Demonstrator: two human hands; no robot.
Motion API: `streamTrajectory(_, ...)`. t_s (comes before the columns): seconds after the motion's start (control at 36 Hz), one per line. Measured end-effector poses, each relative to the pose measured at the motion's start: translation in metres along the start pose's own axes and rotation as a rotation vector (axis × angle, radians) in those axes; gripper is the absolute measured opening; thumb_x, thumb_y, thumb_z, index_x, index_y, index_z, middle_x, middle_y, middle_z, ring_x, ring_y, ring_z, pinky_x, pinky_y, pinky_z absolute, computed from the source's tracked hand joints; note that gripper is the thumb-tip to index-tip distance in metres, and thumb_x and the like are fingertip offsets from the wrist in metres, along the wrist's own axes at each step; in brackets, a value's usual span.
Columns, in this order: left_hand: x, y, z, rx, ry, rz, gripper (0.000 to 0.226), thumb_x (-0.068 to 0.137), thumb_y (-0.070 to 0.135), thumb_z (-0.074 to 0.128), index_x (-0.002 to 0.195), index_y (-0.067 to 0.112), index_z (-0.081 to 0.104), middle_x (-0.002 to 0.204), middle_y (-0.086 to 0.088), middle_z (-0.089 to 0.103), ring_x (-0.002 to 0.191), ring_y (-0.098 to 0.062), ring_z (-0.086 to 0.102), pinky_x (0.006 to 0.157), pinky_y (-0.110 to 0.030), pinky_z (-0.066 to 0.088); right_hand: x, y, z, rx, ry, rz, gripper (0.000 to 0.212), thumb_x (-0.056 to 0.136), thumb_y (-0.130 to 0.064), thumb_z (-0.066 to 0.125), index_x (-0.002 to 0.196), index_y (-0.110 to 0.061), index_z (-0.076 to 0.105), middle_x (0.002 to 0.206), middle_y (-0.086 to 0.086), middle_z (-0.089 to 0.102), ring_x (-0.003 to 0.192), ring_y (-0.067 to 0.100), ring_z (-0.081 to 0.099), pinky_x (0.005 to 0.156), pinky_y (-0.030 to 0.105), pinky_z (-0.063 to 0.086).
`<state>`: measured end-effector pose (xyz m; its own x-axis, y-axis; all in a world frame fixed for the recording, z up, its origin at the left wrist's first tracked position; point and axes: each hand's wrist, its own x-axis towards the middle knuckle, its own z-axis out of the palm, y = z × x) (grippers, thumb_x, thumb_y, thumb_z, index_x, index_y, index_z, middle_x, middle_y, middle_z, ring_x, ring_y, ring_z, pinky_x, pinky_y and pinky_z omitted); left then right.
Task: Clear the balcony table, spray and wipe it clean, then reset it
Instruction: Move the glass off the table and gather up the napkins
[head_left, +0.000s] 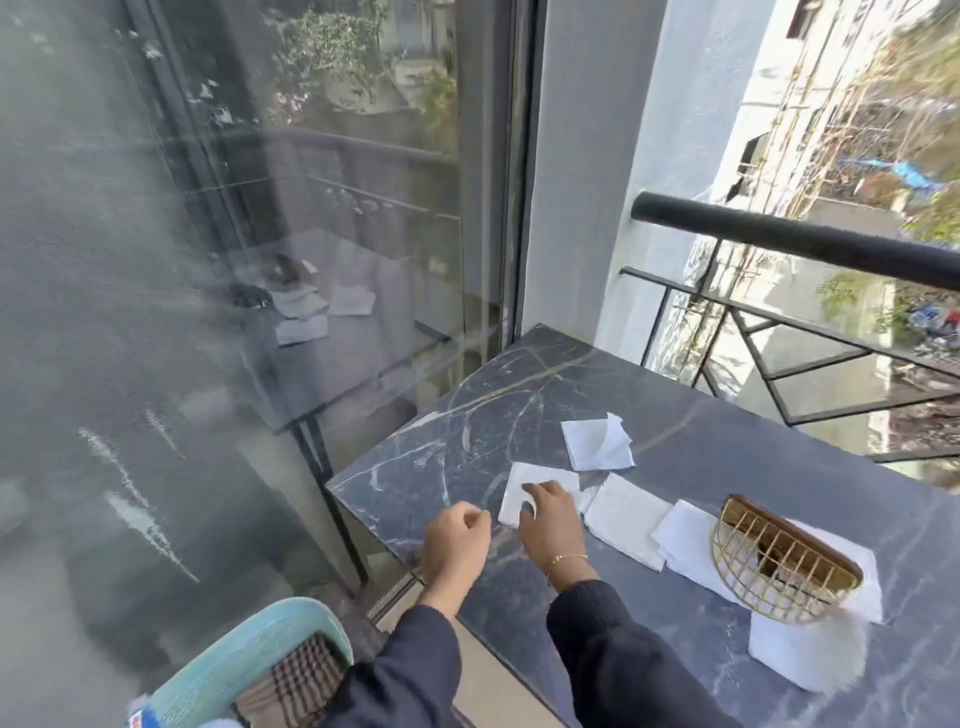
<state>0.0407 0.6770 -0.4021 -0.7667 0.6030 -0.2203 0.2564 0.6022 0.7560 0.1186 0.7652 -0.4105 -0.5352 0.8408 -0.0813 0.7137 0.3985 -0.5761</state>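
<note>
Dark veined marble forms the balcony table (701, 452), set against a glass door (260, 260) with a black railing (805, 244) on its far side; the right hand (548, 525) lies on a white napkin (540, 480) near the table's near corner, fingers bent down onto the paper and lifting a small fold of it, though whether they truly pinch it I cannot tell; the left hand (457, 540) hovers just left of the right one, above the table's edge, fingers curled in with thumb meeting forefinger, and whether anything sits between them I cannot tell; just beyond the right hand, further from the person, a second napkin (597, 441) lies with one corner turned up; to the right of that hand a third napkin (626, 519) touches the first, and further right a gold wire napkin holder (779, 561) lies tipped over on more white paper (685, 540); below the left hand, off the table, a light blue basket (234, 660) holds a brown checked cloth (296, 686).
</note>
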Motion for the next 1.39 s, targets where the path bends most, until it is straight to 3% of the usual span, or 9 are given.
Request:
streamTrajectory(0.19,0.061,0.033,0.041,0.072,-0.097,0.0,0.021,0.09,0.02,0.049,0.097,0.016,0.068,0.105,-0.003,0.07,0.102,-0.026,0.061,0.08,-0.028,0.046,0.073,0.042,-0.02,-0.255,-0.097,0.052,0.052,0.091,-0.01,0.039,0.141,-0.023,0.034,0.149,-0.002,0.031,0.132,0.028,0.031,0.101,0.037,0.039)
streamTrajectory(0.44,0.113,0.052,0.076,0.04,-0.162,-0.003,0.031,0.088,0.023,0.05,0.112,0.011,0.065,0.116,-0.011,0.067,0.11,-0.028,0.06,0.089,-0.034,0.047,0.13,0.082,-0.035,-0.341,-0.092,0.173,0.047,0.096,-0.032,0.037,0.141,-0.035,0.028,0.139,0.0,0.042,0.129,0.031,0.033,0.099,0.038,0.036)
streamTrajectory(0.58,0.157,0.061,0.089,0.473,-0.2,0.262,0.052,0.1,0.026,0.038,0.15,0.018,0.025,0.161,0.003,0.014,0.142,-0.025,0.023,0.116,-0.034,0.019,0.154,0.084,-0.029,-0.415,-0.128,0.11,0.048,0.098,-0.039,0.028,0.144,-0.044,0.014,0.141,0.007,0.033,0.129,0.029,0.031,0.098,0.042,0.035)
streamTrajectory(0.67,0.182,0.066,0.098,0.645,-0.256,0.269,0.053,0.102,0.028,0.032,0.151,0.013,0.02,0.16,0.002,0.014,0.142,-0.025,0.021,0.114,-0.036,0.024,0.161,0.084,-0.02,-0.462,-0.109,0.114,0.051,0.096,-0.033,0.034,0.144,-0.038,0.018,0.138,0.008,0.035,0.125,0.029,0.036,0.095,0.045,0.037)
streamTrajectory(0.78,0.195,0.067,0.104,0.71,-0.17,0.255,0.045,0.101,0.028,0.034,0.144,0.012,0.035,0.151,0.003,0.032,0.135,-0.022,0.029,0.107,-0.037,0.033,0.165,0.083,-0.015,-0.469,0.056,0.116,0.042,0.063,-0.026,0.076,0.104,-0.024,0.066,0.091,0.01,0.061,0.078,0.032,0.06,0.059,0.043,0.048)
streamTrajectory(0.86,0.192,0.065,0.108,0.698,-0.119,0.278,0.042,0.101,0.029,0.036,0.14,0.016,0.042,0.149,0.006,0.035,0.134,-0.021,0.031,0.106,-0.035,0.033,0.169,0.092,-0.01,-0.462,0.109,0.103,0.039,0.038,-0.023,0.086,0.073,-0.019,0.069,0.067,0.009,0.058,0.055,0.029,0.056,0.044,0.036,0.045)
streamTrajectory(0.97,0.187,0.058,0.109,0.618,-0.107,0.332,0.036,0.099,0.022,0.041,0.134,0.021,0.051,0.146,0.012,0.04,0.131,-0.017,0.034,0.103,-0.032,0.032,0.172,0.088,-0.009,-0.455,0.104,0.15,0.031,0.047,-0.026,0.085,0.07,-0.017,0.066,0.071,0.01,0.058,0.061,0.03,0.056,0.049,0.038,0.044)
streamTrajectory(1.08,0.176,0.051,0.108,0.465,-0.135,0.436,0.035,0.096,0.01,0.039,0.12,0.021,0.063,0.131,0.014,0.056,0.12,-0.015,0.044,0.1,-0.026,0.033,0.172,0.076,-0.014,-0.334,0.002,0.209,0.03,0.092,-0.036,0.045,0.11,-0.016,0.059,0.118,0.01,0.049,0.109,0.031,0.046,0.086,0.042,0.039)
streamTrajectory(1.39,0.151,0.044,0.106,0.234,-0.369,0.393,0.03,0.086,-0.001,0.039,0.087,0.001,0.069,0.101,-0.01,0.067,0.106,-0.025,0.053,0.085,-0.021,0.037,0.164,0.057,-0.006,-0.12,-0.045,0.376,0.052,0.085,-0.054,0.052,0.118,-0.014,0.053,0.126,0.008,0.044,0.119,0.028,0.041,0.095,0.037,0.039)
